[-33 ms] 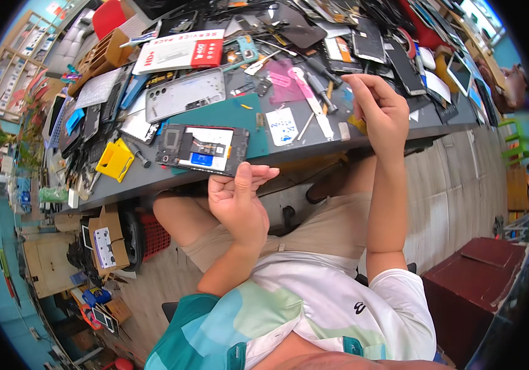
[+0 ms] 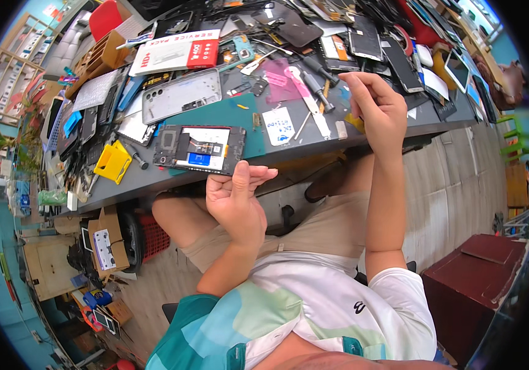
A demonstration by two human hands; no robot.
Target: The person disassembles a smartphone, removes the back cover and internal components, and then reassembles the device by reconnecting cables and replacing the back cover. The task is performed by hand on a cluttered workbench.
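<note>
My left hand (image 2: 239, 197) grips the near right corner of an opened phone (image 2: 167, 161), thumb on top and fingers underneath. The phone is a black frame without its back, showing a white battery (image 2: 220, 137) with a flat ribbon cable across it and a blue patch. It hangs at the desk edge, partly over a green work mat (image 2: 215, 115). My right hand (image 2: 380, 111) is raised to the right, past the desk's front edge, its fingers closed in a pinch; whatever may be between the fingertips is too small to make out.
On the desk (image 2: 172, 179) lie a silver phone back shell (image 2: 181, 92), a white-and-red box (image 2: 178, 52), a yellow holder (image 2: 113, 161), a screwdriver (image 2: 318, 91), a pink-and-white strip (image 2: 304, 92) and a marked white card (image 2: 278, 126). Piled phones and parts crowd the far side.
The whole view shifts very slightly. Both hands keep their poses, and the phone stays in my left hand, looking a touch flatter toward me.
</note>
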